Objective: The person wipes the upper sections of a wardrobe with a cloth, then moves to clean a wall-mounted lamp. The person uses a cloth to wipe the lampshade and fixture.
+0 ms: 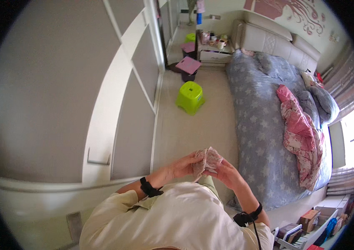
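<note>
Both hands meet in front of my body around a bunched pink patterned cloth [208, 159]. My left hand [187, 164] grips its left side, with the thumb lying over the fabric. On the opposite side my right hand [225, 172] has its fingers on the cloth's lower right edge. The cloth looks folded or crumpled, and a corner of it points upward. What kind of cloth it is cannot be made out.
A lime-green plastic stool [191, 97] stands on the floor ahead, before a dark bin with a pink lid [188, 65]. Wardrobe doors [133, 125] line the left. The bed [255, 134], with a pink floral quilt [302, 134], fills the right. A cluttered nightstand [215, 57] stands beyond.
</note>
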`<state>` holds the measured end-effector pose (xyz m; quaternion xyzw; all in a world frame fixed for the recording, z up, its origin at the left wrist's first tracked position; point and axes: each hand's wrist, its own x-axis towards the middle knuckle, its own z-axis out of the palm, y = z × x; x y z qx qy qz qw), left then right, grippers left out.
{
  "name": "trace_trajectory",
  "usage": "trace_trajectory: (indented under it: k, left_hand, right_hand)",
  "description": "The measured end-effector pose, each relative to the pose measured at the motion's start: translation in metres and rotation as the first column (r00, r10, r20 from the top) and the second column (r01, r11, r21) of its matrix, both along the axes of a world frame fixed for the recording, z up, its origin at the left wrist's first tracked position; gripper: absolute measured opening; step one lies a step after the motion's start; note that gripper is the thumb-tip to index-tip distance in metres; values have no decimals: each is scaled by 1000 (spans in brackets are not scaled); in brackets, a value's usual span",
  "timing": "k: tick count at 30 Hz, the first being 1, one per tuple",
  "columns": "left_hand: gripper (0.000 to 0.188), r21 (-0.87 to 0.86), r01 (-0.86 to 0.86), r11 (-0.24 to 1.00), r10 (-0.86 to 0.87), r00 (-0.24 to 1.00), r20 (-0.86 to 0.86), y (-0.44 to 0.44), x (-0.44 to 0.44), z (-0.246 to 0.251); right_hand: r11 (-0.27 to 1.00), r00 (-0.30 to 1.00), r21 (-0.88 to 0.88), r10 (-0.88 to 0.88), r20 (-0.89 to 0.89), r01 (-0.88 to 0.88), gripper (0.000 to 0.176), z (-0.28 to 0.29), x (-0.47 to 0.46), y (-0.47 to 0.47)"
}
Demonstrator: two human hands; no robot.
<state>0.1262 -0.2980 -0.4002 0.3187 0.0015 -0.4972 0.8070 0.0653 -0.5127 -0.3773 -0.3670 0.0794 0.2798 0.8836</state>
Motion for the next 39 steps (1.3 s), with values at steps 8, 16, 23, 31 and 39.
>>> trace_trajectory:
  k: [8,16,23,31,39]
  left_hand:
    - [41,-234,108,966,-165,956,-243,-101,160,-16]
    - [45,-250,-101,963,67,988,-142,-180,319,-15]
    - [53,-191,-22,981,-2,992,-125,-242,454,-34]
    - [51,-277,97,956,-87,995,49,-322,688,-5]
    - [49,-324,-4,946,-34,993,-112,-362,883,27]
  right_hand:
    - [853,917,-514,132,375,87,44,19,137,-175]
    - [363,907,-835,-91,410,414,43,96,247,-369]
    - [-31,344,-944,927,-150,-328,41,79,382,-369]
    - [-49,513,-926,821,-251,-374,41,133,692,-509]
    - [323,898,-873,127,422,365,43,146,937,-597]
